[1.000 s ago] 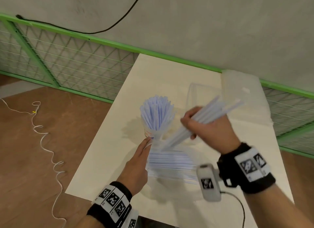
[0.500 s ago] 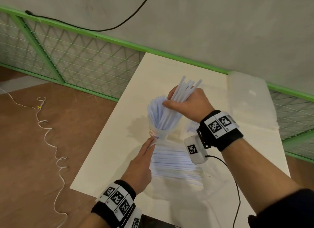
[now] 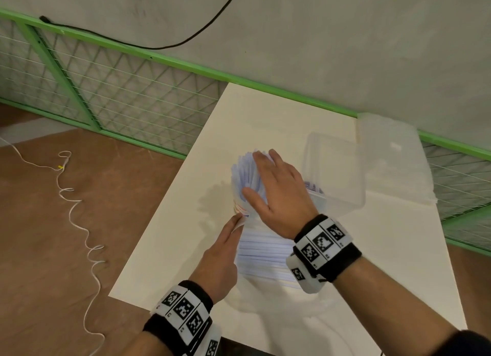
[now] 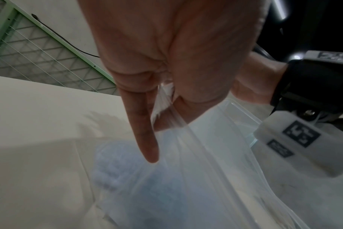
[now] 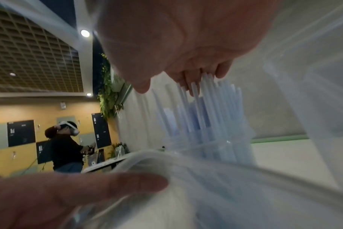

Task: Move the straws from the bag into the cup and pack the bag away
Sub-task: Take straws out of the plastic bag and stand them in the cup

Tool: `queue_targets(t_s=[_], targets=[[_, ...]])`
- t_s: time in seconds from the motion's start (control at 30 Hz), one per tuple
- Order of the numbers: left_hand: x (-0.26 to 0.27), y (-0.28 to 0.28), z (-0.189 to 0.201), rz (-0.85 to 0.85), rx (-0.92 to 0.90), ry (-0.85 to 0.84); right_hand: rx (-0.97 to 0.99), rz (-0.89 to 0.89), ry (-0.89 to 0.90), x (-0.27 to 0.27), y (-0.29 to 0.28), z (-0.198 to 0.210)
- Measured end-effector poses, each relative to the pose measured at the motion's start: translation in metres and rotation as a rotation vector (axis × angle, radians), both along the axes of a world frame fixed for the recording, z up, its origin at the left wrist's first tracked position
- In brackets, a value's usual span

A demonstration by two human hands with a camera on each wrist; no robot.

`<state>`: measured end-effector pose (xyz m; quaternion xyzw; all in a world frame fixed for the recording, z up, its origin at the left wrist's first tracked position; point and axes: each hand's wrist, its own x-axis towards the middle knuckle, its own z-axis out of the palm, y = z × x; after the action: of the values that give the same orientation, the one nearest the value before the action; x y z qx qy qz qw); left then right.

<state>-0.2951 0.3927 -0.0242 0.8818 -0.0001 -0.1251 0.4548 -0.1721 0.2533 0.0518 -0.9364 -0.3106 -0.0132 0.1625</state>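
right hand [image 3: 276, 188]: flat, fingers straight and spread, palm resting on the tips of the straws [image 3: 245, 175] standing in the cup [image 3: 240, 209]; grips nothing. left hand [image 3: 220, 260]: thumb and finger pinching the mouth edge of the clear bag [image 4: 186, 155], index finger extended; holds the bag open just beside the cup. straws in cup: dense upright fan, some tips higher than others. straws in bag [image 3: 265, 254]: a stack lying flat on the surface [image 3: 279, 111], near side of the cup, not yet moved. clear box [image 3: 334, 169] and lid [image 3: 393, 154]: far right of the surface, likely the bag's destination. handling note: tamp gently and evenly so tall straws seat without tipping the cup; keep the bag mouth pinched open for the next handful.
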Motion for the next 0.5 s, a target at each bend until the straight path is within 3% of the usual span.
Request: queue_targets(t_s=[0.13,0.27,0.43,0.5], targets=[[0.001,0.001,0.001,-0.007,0.010,0.012,0.084,-0.016,-0.015,0.000,0.002,-0.007],[0.001,0.002,0.000,-0.001,0.017,0.026,-0.045,0.028,-0.061,-0.005,0.005,-0.021],[0.002,0.002,-0.002,-0.008,0.031,0.019,0.057,0.012,-0.087,-0.001,0.013,-0.017],[0.002,0.002,-0.002,-0.004,0.031,0.032,-0.015,0.035,-0.128,-0.001,0.018,-0.018]])
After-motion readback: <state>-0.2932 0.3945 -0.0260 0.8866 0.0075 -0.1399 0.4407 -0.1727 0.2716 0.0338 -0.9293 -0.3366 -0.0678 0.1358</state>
